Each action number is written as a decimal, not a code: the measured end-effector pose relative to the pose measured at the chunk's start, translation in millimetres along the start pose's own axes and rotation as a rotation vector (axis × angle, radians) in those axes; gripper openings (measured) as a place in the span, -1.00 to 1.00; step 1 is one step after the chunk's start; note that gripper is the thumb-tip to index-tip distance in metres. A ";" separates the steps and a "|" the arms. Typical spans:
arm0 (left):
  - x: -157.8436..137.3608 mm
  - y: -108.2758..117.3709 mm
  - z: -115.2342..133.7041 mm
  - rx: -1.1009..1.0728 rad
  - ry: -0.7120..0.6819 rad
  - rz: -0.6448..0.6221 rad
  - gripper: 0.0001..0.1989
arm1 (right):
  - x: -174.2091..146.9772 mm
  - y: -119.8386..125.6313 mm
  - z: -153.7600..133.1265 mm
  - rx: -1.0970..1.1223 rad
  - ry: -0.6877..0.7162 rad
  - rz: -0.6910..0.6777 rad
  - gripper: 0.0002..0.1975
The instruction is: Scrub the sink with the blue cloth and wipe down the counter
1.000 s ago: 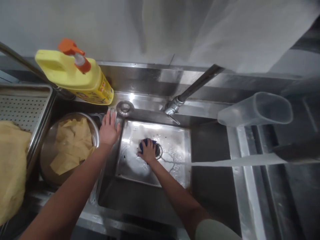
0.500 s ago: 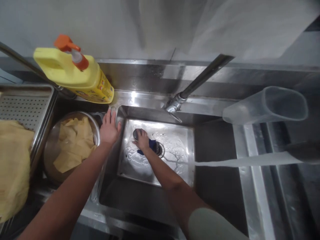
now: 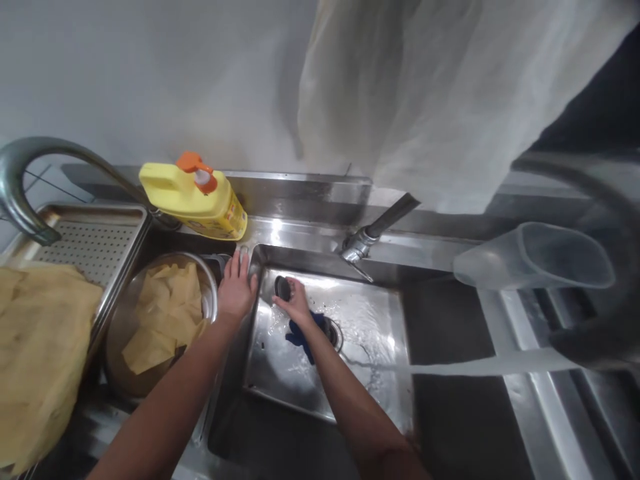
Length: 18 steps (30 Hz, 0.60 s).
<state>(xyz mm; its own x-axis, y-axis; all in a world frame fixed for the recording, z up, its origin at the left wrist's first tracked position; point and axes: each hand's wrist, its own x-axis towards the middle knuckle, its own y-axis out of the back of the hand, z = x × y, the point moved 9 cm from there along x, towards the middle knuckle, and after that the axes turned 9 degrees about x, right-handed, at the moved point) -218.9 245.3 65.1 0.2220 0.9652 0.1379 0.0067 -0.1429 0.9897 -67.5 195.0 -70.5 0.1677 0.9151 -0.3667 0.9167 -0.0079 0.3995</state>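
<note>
In sink (image 3: pixel 455 340) | right hand (image 3: pixel 297 304) grips dark disc (image 3: pixel 282 289) | left hand (image 3: pixel 237 293) flat on rim (image 3: pixel 209 408) | blue cloth (image 3: pixel 299 337) beside drain (image 3: pixel 335 333)

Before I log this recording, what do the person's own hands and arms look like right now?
The left hand and the right hand are bare, without gloves. The forearms are uncovered as far as they show, with no sleeve, watch or cable in view. Fine markings are too small to tell.

I can read no text; the printed label (image 3: pixel 231 217) on the yellow jug (image 3: pixel 193 207) is too blurred.
</note>
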 end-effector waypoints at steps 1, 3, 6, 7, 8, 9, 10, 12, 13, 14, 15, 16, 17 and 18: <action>0.2 -0.6 -0.3 -0.001 0.000 -0.003 -0.42 | 0.4 12.9 -26.4 0.015 0.066 0.051 -0.16; 0.3 -1.1 -0.7 -0.003 -0.003 -0.003 -0.42 | 2.7 43.1 -89.2 0.031 0.293 0.237 -0.11; -0.2 -1.1 -0.7 -0.018 -0.010 0.011 -0.43 | 21.3 55.9 -154.3 -0.062 0.463 0.309 -0.22; -0.4 -1.0 -0.5 -0.023 -0.011 0.017 -0.42 | 30.1 52.5 -162.9 -0.100 0.465 0.276 -0.23; -0.7 -0.9 -0.4 -0.026 -0.013 0.024 -0.42 | 36.1 47.8 -165.9 -0.137 0.471 0.239 -0.23; -1.0 -0.7 -0.1 -0.028 -0.016 0.030 -0.42 | 37.9 43.6 -163.5 -0.171 0.485 0.213 -0.23; -1.2 -0.7 0.2 -0.028 -0.018 0.035 -0.42 | 34.9 41.0 -155.3 -0.196 0.501 0.203 -0.24; -1.6 -0.4 0.2 -0.028 -0.019 0.043 -0.41 | 19.6 40.3 -116.7 -0.212 0.454 0.198 -0.36; -1.7 -0.4 0.2 -0.028 -0.020 0.045 -0.41 | 9.2 42.1 -86.7 -0.205 0.382 0.198 -0.45; -1.8 -0.7 0.2 -0.027 -0.022 0.044 -0.41 | -1.4 44.8 -47.9 -0.189 0.244 0.190 -0.53; -1.7 -0.9 -0.2 -0.025 -0.021 0.044 -0.41 | -13.9 48.7 -8.5 -0.183 0.120 0.193 -0.56; -1.6 -1.4 -0.6 -0.023 -0.020 0.041 -0.41 | -27.1 54.4 29.0 -0.182 0.015 0.216 -0.56; -1.5 -1.9 -0.8 -0.021 -0.021 0.038 -0.41 | -39.5 60.3 64.6 -0.188 -0.088 0.242 -0.54; -1.5 -2.3 -1.0 -0.020 -0.022 0.036 -0.41 | -50.1 64.9 95.9 -0.196 -0.179 0.259 -0.53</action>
<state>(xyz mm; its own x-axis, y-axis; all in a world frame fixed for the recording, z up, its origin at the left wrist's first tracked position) -220.2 244.4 62.7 0.2435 0.9544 0.1726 -0.0211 -0.1727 0.9847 18.4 110.0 -106.8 0.4614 0.8080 -0.3664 0.7515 -0.1364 0.6455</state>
